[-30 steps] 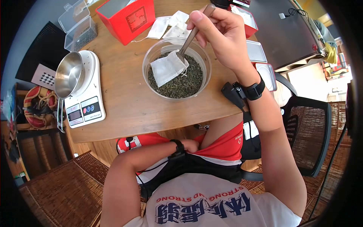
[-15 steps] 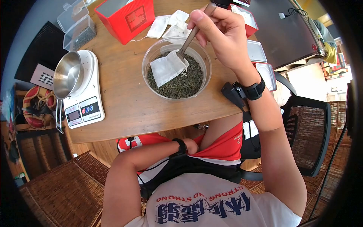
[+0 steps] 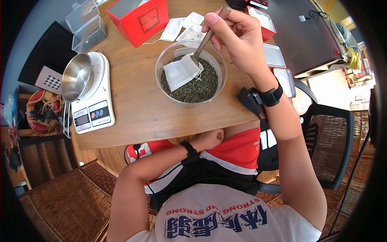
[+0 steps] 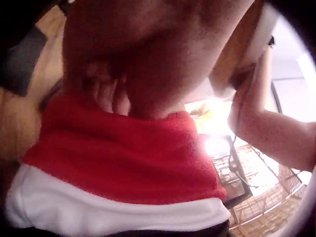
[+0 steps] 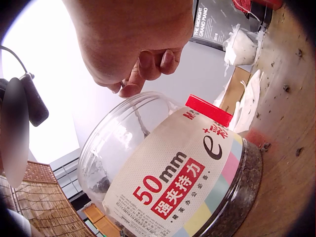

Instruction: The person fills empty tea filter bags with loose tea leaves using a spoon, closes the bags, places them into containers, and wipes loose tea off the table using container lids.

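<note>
My right hand [image 3: 244,46] pinches the upper handle of a dark metal spoon [image 3: 206,38] over a round clear plastic tub [image 3: 223,68]. The spoon's bowl end is at the mouth of a white tea bag [image 3: 179,73] with a short string. Beneath the bag, dry dark green tea leaves [image 3: 195,95] fill the lower part of the tub. A printed label [image 5: 173,182] covers the tub's side in the right wrist view. Below the table edge, my left hand [image 3: 210,140] rests on the thigh by the red hem of the shorts [image 4: 123,148], its fingers loosely curled and holding nothing.
On the left stands a white kitchen scale [image 3: 102,82] bearing a steel pan [image 3: 77,76]. Behind the tub are a red box [image 3: 139,20], loose white tea bags [image 3: 173,29] and a clear lidded container [image 3: 90,35]. Open tins [image 3: 274,55] lie at the right edge.
My left hand has come out from the shorts' hem and moved forward along the thigh toward the table edge. The right hand, spoon and tea bag keep nearly the same pose.
</note>
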`<state>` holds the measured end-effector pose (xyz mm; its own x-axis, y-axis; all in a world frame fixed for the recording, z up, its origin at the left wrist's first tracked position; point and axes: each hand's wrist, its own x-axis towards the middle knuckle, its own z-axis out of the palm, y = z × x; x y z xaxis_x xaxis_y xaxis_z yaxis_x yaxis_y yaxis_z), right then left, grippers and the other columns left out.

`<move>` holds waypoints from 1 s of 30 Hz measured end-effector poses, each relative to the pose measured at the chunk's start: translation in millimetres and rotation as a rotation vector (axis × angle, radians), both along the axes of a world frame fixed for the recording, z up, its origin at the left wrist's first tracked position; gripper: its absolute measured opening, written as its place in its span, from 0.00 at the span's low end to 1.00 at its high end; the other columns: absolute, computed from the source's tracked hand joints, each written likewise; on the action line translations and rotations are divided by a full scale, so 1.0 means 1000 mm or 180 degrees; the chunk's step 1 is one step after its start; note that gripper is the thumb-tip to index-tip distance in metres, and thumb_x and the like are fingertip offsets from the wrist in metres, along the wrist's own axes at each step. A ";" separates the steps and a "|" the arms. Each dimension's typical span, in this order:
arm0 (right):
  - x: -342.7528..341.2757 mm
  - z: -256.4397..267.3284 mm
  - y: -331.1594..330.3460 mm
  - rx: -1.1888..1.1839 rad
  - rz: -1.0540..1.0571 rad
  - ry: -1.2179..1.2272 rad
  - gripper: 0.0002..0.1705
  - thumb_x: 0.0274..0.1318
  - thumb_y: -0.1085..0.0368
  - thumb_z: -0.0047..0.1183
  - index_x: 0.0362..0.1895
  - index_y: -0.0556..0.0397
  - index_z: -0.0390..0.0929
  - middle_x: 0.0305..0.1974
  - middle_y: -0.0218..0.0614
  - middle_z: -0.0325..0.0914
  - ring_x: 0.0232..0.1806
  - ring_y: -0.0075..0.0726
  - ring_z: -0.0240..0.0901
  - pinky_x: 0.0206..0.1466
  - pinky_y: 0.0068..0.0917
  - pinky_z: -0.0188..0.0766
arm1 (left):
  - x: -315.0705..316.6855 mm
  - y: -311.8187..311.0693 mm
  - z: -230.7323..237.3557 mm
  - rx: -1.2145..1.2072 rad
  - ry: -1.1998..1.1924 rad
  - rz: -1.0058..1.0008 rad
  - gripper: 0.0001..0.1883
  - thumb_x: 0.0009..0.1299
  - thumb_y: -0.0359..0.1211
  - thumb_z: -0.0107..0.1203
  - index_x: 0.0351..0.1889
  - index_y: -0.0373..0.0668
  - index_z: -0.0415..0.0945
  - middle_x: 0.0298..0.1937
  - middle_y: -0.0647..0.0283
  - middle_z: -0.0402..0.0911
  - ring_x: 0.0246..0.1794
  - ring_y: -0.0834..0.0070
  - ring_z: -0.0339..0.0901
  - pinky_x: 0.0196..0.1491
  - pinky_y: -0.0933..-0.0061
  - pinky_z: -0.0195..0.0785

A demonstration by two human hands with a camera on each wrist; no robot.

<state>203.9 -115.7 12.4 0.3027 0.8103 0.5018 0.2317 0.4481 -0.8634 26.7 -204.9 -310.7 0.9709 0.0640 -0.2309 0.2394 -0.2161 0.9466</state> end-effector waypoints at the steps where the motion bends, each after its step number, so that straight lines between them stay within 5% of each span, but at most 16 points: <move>1: 0.000 0.000 0.000 0.0002 -0.0006 0.0009 0.15 0.69 0.60 0.62 0.32 0.59 0.83 0.25 0.25 0.79 0.23 0.12 0.67 0.26 0.16 0.62 | -0.001 0.003 0.023 0.0010 0.0003 0.0003 0.09 0.68 0.32 0.62 0.42 0.37 0.84 0.35 0.54 0.87 0.34 0.69 0.83 0.40 0.65 0.75; 4: -0.001 0.001 -0.002 -0.0126 -0.0049 0.0019 0.15 0.69 0.60 0.62 0.32 0.59 0.83 0.25 0.25 0.79 0.23 0.12 0.66 0.26 0.15 0.61 | -0.011 0.011 0.118 0.0333 -0.0090 0.0310 0.06 0.69 0.30 0.64 0.36 0.37 0.82 0.30 0.57 0.82 0.31 0.67 0.82 0.39 0.66 0.75; 7: 0.000 -0.003 0.001 -0.0098 0.0038 0.0131 0.16 0.69 0.59 0.63 0.32 0.59 0.83 0.24 0.24 0.77 0.23 0.12 0.65 0.26 0.16 0.60 | -0.033 0.015 0.171 0.0634 -0.1125 0.0082 0.06 0.69 0.32 0.65 0.38 0.38 0.83 0.31 0.58 0.83 0.31 0.63 0.83 0.39 0.64 0.77; 12: 0.003 -0.005 -0.001 -0.0120 0.0075 0.0173 0.14 0.71 0.63 0.59 0.32 0.58 0.81 0.24 0.24 0.77 0.22 0.11 0.65 0.25 0.15 0.59 | -0.068 0.049 0.275 0.0841 -0.2399 -0.0064 0.12 0.67 0.28 0.66 0.48 0.44 0.86 0.42 0.65 0.90 0.38 0.75 0.88 0.34 0.76 0.80; 16: 0.003 -0.003 -0.002 -0.0323 -0.0008 0.0201 0.13 0.73 0.65 0.56 0.32 0.57 0.79 0.25 0.25 0.79 0.22 0.11 0.67 0.25 0.14 0.61 | -0.093 0.068 0.331 0.0094 -0.2658 0.0203 0.17 0.65 0.27 0.68 0.53 0.46 0.85 0.49 0.66 0.90 0.41 0.76 0.89 0.35 0.76 0.82; 22: 0.008 -0.009 0.001 -0.0035 -0.0218 0.0327 0.13 0.74 0.64 0.55 0.33 0.56 0.80 0.27 0.26 0.80 0.22 0.11 0.67 0.24 0.14 0.60 | -0.114 0.069 0.367 -0.1055 -0.3277 0.0727 0.10 0.67 0.30 0.65 0.44 0.39 0.88 0.51 0.54 0.89 0.45 0.58 0.89 0.44 0.65 0.84; 24: 0.009 -0.010 0.000 -0.0027 -0.0225 0.0358 0.13 0.74 0.64 0.55 0.33 0.56 0.80 0.28 0.26 0.80 0.22 0.12 0.67 0.24 0.14 0.60 | -0.097 0.106 0.363 -0.0476 -0.3882 -0.0737 0.10 0.73 0.33 0.64 0.50 0.43 0.86 0.54 0.61 0.89 0.51 0.59 0.88 0.51 0.64 0.84; 28: 0.010 -0.011 0.001 0.0102 -0.0313 0.0297 0.12 0.74 0.64 0.55 0.34 0.55 0.80 0.29 0.28 0.81 0.21 0.12 0.66 0.24 0.14 0.61 | -0.099 0.111 0.350 0.0252 -0.4079 -0.1236 0.07 0.66 0.29 0.61 0.34 0.32 0.82 0.49 0.45 0.88 0.36 0.65 0.88 0.39 0.74 0.84; 30: 0.012 -0.015 0.003 0.0215 -0.0294 0.0350 0.11 0.74 0.65 0.55 0.35 0.55 0.79 0.30 0.29 0.81 0.21 0.12 0.66 0.24 0.13 0.61 | -0.104 0.097 0.374 -0.0469 -0.3476 -0.0335 0.16 0.72 0.33 0.65 0.57 0.43 0.83 0.54 0.64 0.89 0.51 0.57 0.88 0.49 0.68 0.84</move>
